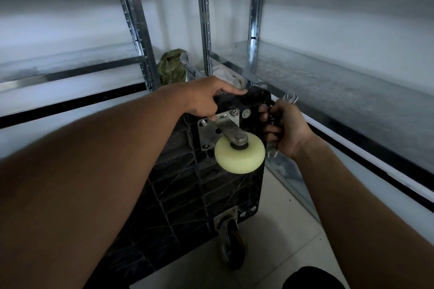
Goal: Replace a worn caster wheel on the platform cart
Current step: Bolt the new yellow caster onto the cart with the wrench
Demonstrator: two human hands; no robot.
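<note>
- black plastic platform cart [187, 195]: tipped on its side on the pale tiled floor [293, 218], ribbed underside towards the camera. Its left part is covered by the left forearm. No lettering on the ribs can be read.
- cream round caster wheel [239, 157]: at the cart's upper corner, on a steel fork. The fork's steel mounting plate [206, 134] lies flat against the underside, with bolt heads at its corners. The wheel's face is plain.
- left hand [204, 98]: closed over the cart's upper edge. One digit lies straight along the top and the others curl down to the plate's corner. Whether those tips pinch anything cannot be told.
- right hand [286, 129]: clenched around a silver open-ended spanner [290, 98], just beside the cart's right edge. Only the tool's two ends show past the fist, and any size stamp is hidden or too small to read.
- dark caster wheel with brownish hub [232, 239]: at the cart's lower corner, blurred.
- crumpled green plastic bag [171, 69]: behind the cart, partly hidden.
- galvanised steel shelving racks [206, 19]: left and right, cut off at the frame edges.
</note>
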